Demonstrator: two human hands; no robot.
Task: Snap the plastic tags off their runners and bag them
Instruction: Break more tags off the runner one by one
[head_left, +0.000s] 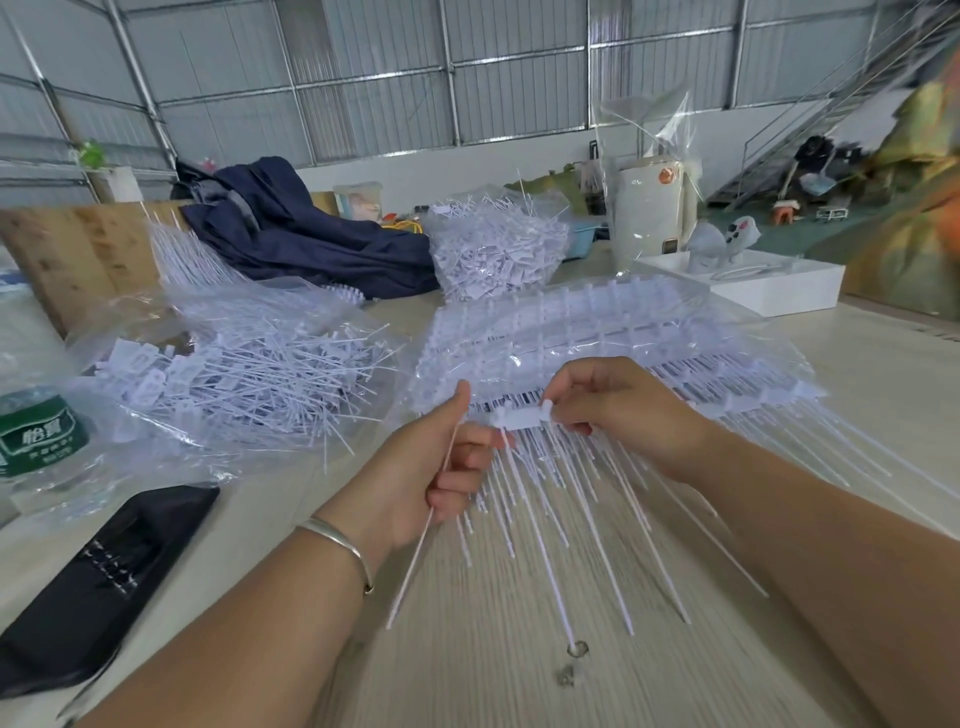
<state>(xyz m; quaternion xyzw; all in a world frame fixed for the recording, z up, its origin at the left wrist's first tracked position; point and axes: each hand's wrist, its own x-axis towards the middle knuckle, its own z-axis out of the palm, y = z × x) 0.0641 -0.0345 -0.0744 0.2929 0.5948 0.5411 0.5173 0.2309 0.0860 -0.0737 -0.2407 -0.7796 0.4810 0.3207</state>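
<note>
While the right hand (613, 410) pinched the runner strip (519, 418) steady above the worktop (519, 649), the left hand's (447, 467) grip closed on one tag (426, 525), seemingly to snap it off for the open bag (234, 374) alongside.

We note the tags (524, 418) are white, their tails pale against the light wood-grain table (519, 649). Bagged loose tags (234, 379) at the left edge read white under clear film. Bottle (39, 434) label: green with white lettering. Phone (98, 577): black. Cloth (291, 228) at the far edge: navy. Tray (769, 283): white. Bangle (343, 545): silver.
</note>
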